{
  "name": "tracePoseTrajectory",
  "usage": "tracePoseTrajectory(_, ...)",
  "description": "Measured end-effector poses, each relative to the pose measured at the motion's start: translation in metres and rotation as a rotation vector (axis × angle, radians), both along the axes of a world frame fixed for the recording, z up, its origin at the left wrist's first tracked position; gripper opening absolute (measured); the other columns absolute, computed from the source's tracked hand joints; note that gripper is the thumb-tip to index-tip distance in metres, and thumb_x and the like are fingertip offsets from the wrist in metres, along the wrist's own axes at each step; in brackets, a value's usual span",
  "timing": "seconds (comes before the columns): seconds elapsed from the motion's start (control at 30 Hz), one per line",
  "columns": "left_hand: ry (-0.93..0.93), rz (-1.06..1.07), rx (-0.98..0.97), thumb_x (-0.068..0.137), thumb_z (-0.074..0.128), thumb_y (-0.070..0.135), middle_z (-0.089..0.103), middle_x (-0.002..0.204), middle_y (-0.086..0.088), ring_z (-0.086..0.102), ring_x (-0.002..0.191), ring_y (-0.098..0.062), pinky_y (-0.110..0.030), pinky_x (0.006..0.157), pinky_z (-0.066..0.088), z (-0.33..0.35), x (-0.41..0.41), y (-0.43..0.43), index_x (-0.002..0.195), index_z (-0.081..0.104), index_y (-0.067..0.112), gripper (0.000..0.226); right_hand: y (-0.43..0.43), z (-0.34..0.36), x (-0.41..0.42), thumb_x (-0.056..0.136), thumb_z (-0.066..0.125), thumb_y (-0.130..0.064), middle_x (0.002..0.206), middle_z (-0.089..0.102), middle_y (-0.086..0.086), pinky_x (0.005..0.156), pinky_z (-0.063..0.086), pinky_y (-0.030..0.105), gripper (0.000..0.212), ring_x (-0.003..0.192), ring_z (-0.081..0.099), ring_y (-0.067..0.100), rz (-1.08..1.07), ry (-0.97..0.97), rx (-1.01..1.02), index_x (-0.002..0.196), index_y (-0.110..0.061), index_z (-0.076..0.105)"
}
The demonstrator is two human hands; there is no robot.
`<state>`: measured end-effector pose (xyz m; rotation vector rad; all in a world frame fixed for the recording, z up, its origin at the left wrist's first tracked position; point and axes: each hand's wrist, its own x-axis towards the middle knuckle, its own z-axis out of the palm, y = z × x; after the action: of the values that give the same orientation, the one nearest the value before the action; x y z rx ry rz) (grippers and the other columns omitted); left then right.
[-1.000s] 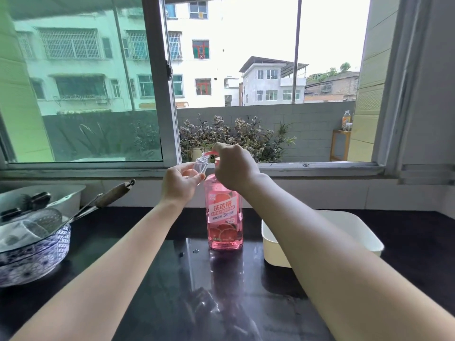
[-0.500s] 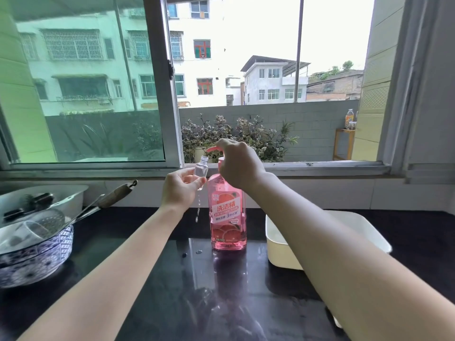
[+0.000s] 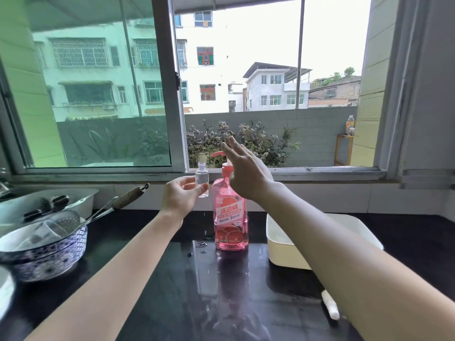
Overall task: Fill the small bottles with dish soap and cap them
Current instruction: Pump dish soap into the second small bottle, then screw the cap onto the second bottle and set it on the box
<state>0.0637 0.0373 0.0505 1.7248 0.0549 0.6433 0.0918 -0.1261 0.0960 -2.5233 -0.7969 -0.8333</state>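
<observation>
The right hand (image 3: 246, 168) has lifted off the pump (image 3: 218, 153), fingers straight and empty, while the left hand (image 3: 181, 195) pinches the small bottle (image 3: 202, 179) just left of the soap bottle (image 3: 230, 217), not capped yet.

Near the middle of the tabletop (image 3: 172, 291), upright: dish soap bottle (image 3: 231, 217). Just left of its pump, held clear of the tabletop by the left hand (image 3: 181, 195): small bottle (image 3: 202, 179), upright, mouth a little below and left of the spout. Above and right of the pump head: right hand (image 3: 246, 168); touching or not, hard to tell. Below the small bottle, beside the soap bottle's base: spilled drops (image 3: 202, 244). Right of the soap bottle, apart from it: tub (image 3: 278, 244), partly behind the right forearm. Far left: bowl (image 3: 44, 254) with utensils (image 3: 130, 194) in it, handles leaning back and rightward; behind the bowl, against the wall, a tray (image 3: 81, 200).
</observation>
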Motion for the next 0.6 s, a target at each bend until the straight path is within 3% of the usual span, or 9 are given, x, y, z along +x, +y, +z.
tracePoseTrajectory(0.2,0.011,-0.113,-0.042,0.073,0.075,0.016,0.069,0.079,0.003,0.063,0.074,-0.008,-0.013,0.063,0.042,-0.005,-0.024,-0.02,0.085,0.064,0.017,0.016,-0.022,-0.019,-0.025,0.079,0.05,0.001,0.158,0.015,0.001,0.115,0.027,0.04,0.075,0.143,0.021,0.02,0.023,0.05,0.047,0.146,-0.019,0.023)
tracePoseTrajectory(0.3,0.037,-0.17,-0.048,0.073,0.075,0.009,0.071,0.08,0.002,0.068,0.067,-0.003,-0.009,0.056,0.048,-0.015,-0.036,-0.034,0.087,0.067,0.012,0.017,-0.039,-0.034,-0.045,0.075,0.049,0.007,0.153,0.031,0.003,0.112,0.034,0.038,0.07,0.138,0.034,0.021,0.051,0.057,0.139,0.141,-0.017,0.037)
tracePoseTrajectory(0.47,0.097,-0.255,-0.088,0.071,0.075,0.001,0.073,0.086,-0.011,0.069,0.075,-0.018,-0.024,0.067,0.056,-0.044,-0.057,-0.063,0.09,0.067,0.009,0.021,-0.077,-0.069,-0.075,0.077,0.049,0.006,0.119,0.067,0.003,0.091,0.046,0.026,0.046,0.108,0.062,0.02,0.015,0.061,0.212,0.116,-0.015,0.064)
tracePoseTrajectory(0.53,0.111,-0.268,-0.064,0.07,0.076,0.001,0.072,0.081,-0.005,0.068,0.072,-0.015,-0.019,0.066,0.054,-0.054,-0.064,-0.078,0.084,0.067,0.013,0.02,-0.092,-0.078,-0.085,0.079,0.052,0.002,0.106,0.072,0.002,0.085,0.05,0.025,0.039,0.092,0.066,0.016,0.003,0.126,0.228,0.107,-0.018,0.069)
tracePoseTrajectory(0.6,0.127,-0.299,-0.055,0.07,0.076,0.001,0.071,0.075,0.0,0.066,0.066,-0.007,-0.01,0.059,0.05,-0.064,-0.07,-0.094,0.084,0.067,0.011,0.02,-0.106,-0.084,-0.092,0.079,0.054,0.001,0.097,0.074,-0.002,0.076,0.046,0.015,0.034,0.075,0.063,0.007,-0.003,0.171,0.184,0.099,-0.019,0.072)
